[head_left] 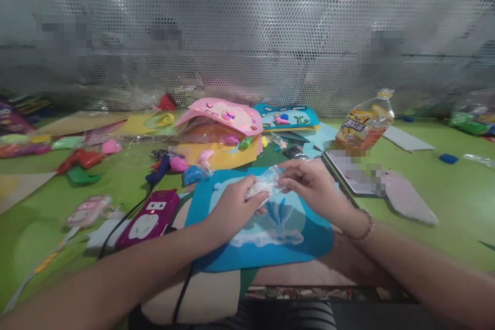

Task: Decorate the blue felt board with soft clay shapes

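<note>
A bright blue paper card with a pale oval centre (319, 245) lies flat nearest the body, probably so its picture reads upright. Just above it, the left hand (240, 200) curls snugly around a soft white lump (253, 191), seemingly to steady it, while the right hand (305, 181), thumb and fingers nearly together, pinches the lump's clear plastic wrapper (274, 175). Farther off, a pink decorated paper card (222, 113) rests over other sheets, perhaps to leave working room
</note>
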`<state>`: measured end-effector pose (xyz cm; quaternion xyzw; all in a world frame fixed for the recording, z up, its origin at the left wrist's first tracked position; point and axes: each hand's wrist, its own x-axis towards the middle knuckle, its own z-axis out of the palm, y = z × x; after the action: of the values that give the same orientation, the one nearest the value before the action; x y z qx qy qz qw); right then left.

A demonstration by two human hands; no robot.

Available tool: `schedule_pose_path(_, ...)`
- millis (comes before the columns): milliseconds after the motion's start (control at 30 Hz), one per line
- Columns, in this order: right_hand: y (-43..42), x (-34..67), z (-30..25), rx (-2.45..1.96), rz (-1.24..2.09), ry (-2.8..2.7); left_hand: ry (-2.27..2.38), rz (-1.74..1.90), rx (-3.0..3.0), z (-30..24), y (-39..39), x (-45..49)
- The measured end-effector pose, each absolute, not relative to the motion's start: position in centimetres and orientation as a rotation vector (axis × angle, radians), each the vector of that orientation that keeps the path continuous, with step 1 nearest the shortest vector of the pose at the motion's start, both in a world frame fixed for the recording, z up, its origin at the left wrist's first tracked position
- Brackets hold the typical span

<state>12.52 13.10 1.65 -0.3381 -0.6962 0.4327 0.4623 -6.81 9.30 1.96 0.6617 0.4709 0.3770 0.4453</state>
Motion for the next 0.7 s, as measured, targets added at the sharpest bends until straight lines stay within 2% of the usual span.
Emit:
schedule_pose_path(133, 13.8, 13.2, 1.9, -0.940, 1.217, -1.723, 1.190, 0.937, 1.704, 2.2, 9.3, -6.9)
schedule_pose_path(333, 14.3, 13.4, 1.6, -0.875, 1.547, -1.592, 1.191, 0.965, 1.729, 2.3, 9.3, -7.0)
schedule_pose_path(700, 12.8, 12.5, 2.6, -0.926, 1.450, -1.596, 1.237, 1.050, 1.830, 2.4, 9.7, -7.1)
